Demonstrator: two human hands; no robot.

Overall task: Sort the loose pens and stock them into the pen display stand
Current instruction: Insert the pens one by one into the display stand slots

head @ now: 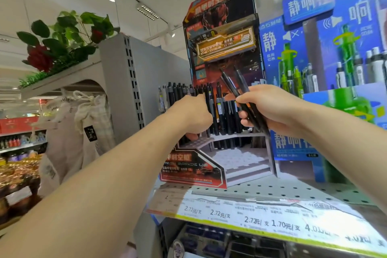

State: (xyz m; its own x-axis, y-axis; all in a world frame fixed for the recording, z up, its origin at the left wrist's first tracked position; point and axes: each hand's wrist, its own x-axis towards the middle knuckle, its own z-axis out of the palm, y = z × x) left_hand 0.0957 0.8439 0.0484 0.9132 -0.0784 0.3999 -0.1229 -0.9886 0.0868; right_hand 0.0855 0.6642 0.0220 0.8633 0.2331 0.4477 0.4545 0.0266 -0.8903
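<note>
Tall dark red-and-orange cardboard pen display stand (225, 52) on the shelf, black pens (222, 115) standing upright in its far rows, a few loose black pens (240, 90) tilted up-left, gripped just right of them

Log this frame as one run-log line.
stage: stocking | right hand: grips bundle of black pens | left hand: curled at red-and-black cardboard pen display stand, grasp unclear

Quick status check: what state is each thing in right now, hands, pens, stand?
Left hand: fingers curled, at the standing pens; grip hidden.
Right hand: grips a bundle of loose pens.
Loose pens: black, fanned, tips up-left, not yet stocked.
Stand: upright on the shelf, back rows filled.
Stocked pens: upright in the stand.
</note>
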